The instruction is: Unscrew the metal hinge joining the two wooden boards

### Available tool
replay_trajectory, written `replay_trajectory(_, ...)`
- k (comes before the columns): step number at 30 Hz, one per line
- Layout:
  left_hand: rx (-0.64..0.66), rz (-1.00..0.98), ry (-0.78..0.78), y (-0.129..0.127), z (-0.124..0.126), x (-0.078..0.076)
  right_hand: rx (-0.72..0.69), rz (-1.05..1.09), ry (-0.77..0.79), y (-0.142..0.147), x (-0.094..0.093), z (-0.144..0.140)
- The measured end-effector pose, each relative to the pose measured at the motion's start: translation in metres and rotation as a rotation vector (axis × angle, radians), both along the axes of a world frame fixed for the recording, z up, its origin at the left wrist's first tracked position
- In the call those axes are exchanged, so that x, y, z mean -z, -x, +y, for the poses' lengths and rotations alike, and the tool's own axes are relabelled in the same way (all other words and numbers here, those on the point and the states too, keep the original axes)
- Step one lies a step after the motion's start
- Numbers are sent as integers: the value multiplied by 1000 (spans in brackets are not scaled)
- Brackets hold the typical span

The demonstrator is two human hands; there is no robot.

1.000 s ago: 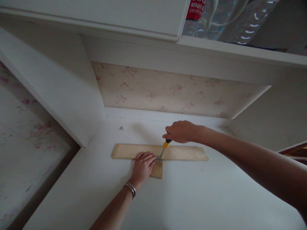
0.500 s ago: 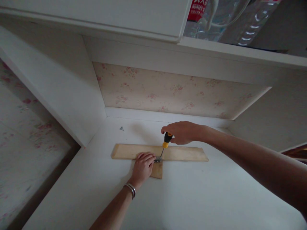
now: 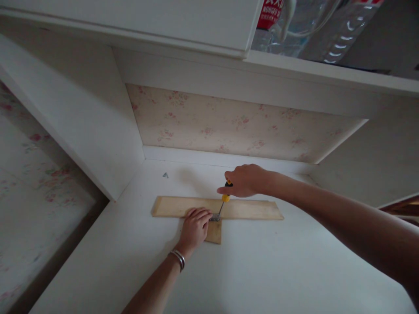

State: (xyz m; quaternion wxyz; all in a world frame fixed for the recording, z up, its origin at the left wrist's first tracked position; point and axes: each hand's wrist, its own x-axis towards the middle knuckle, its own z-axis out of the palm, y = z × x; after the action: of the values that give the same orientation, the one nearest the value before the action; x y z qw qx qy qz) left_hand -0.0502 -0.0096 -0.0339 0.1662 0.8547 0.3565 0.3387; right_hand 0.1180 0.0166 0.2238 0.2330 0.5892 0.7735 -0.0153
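1. Setup: right hand (image 3: 245,180) is wrapped shut round the black/yellow handle of a screwdriver (image 3: 224,201), shaft angled down-left w/ the tip on a small metal bracket (image 3: 215,217). Left hand (image 3: 195,226) lies mostly flat, fingers a bit curled, pressing on the wood just left of the bracket. It's not gripping anything, just holding stuff down.

2. Where it all sits: long wood strip (image 3: 252,209) lies left-right on the white surface (image 3: 262,270), and a short wood piece (image 3: 215,233) butts against its near edge, T-shape. The bracket sits right at that joint, roughly mid-scene.

3. Biggest risk imo: the driver is tilted, not straight over the screw. Tip could cam out and skid, and the left fingertips are basically touching the bracket, so that's where it'd land.

4. Nothing's clamped afaict. If the left hand eases off, turning force could swing the short piece out of square or slide the whole T along the smooth surface.

5. Can't see the screw head itself, too small. So can't tell if it's seated or going in crooked. Crooked + thin wood = possible split.

6. Tiny metal bit (image 3: 165,175) lies loose far-left near the back wall, well apart from both hands; easy to lose.

7. Light's pretty dim in that alcove, which doesn't help w/ aiming the tip.
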Motion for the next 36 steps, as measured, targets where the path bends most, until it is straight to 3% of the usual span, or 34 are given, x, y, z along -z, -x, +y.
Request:
replay_trajectory(6, 11, 1, 3, 0, 0, -1, -133, 85, 25, -4, 0, 2)
replay_trajectory(11, 8, 0, 14, 1, 1, 0, -16, 19, -44, -4, 1, 4)
replay_trajectory(17, 11, 2, 21, 1, 0, 1, -108, 116, 47, -6, 1, 4)
replay_trajectory(22, 12, 3, 18, 1, -1, -1, -2, 18, 6, -5, 0, 3)
replay_trajectory(27, 15, -6, 2, 2, -1, -2, -143, 138, 51, -8, 1, 1)
replay_trajectory(32, -5, -6, -3, 1, -1, -4, -41, -11, -45, -4, 2, -1)
replay_trajectory(36, 5, -1, 4, 0, -1, -3, -147, 95, 45, -3, -1, 0)
